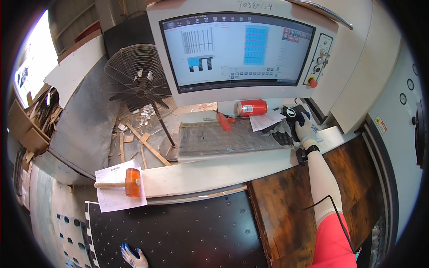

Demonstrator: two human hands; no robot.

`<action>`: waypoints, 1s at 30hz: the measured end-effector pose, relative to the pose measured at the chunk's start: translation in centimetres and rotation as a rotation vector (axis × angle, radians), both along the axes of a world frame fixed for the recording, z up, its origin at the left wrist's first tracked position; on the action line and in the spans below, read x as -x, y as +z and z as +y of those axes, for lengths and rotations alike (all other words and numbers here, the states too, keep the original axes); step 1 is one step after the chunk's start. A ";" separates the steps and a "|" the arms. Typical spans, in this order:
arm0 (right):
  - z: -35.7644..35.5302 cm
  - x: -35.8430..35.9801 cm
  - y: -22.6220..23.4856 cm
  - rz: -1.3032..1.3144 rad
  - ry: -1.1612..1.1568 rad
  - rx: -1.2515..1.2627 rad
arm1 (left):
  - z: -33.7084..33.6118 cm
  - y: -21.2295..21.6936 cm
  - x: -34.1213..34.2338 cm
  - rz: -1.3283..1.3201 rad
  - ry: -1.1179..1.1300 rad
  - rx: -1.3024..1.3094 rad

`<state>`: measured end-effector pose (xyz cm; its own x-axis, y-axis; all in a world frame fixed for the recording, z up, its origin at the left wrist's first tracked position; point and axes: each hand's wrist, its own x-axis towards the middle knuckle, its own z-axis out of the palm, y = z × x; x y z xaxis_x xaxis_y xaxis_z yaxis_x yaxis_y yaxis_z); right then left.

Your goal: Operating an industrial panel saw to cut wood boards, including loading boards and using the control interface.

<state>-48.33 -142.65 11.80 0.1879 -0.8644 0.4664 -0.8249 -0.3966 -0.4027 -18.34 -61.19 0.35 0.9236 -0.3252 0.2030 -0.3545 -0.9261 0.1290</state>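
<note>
Black device (290,113) beneath right hand (307,130)

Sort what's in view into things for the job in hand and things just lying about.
Likely for the job:
black device, under the right hand
black studded table, at the left hand
lit screen

Seemingly just lying about:
mallet, on a paper sheet
red can
wood scraps, near the fan

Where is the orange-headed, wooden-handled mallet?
Head view, left of centre: the mallet lies on the white paper sheet, at the left end of the long white ledge.
</note>
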 end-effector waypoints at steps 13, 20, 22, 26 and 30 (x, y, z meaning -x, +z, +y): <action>0.0 -0.1 0.3 0.026 -0.027 -0.029 | -0.3 -0.1 0.1 0.021 0.012 -0.016; 0.2 -0.1 0.5 0.040 -0.123 -0.070 | 0.5 -1.1 -0.2 0.001 0.017 -0.046; 0.5 -0.3 0.5 0.035 -0.133 -0.041 | 0.7 -1.2 -0.2 -0.007 0.003 -0.032; -0.2 0.1 -0.2 -0.009 -0.116 -0.050 | -0.1 -0.5 0.0 0.019 0.014 -0.029; -0.5 0.2 -0.1 0.013 -0.107 -0.061 | 0.1 -0.9 -0.1 -0.006 0.004 -0.032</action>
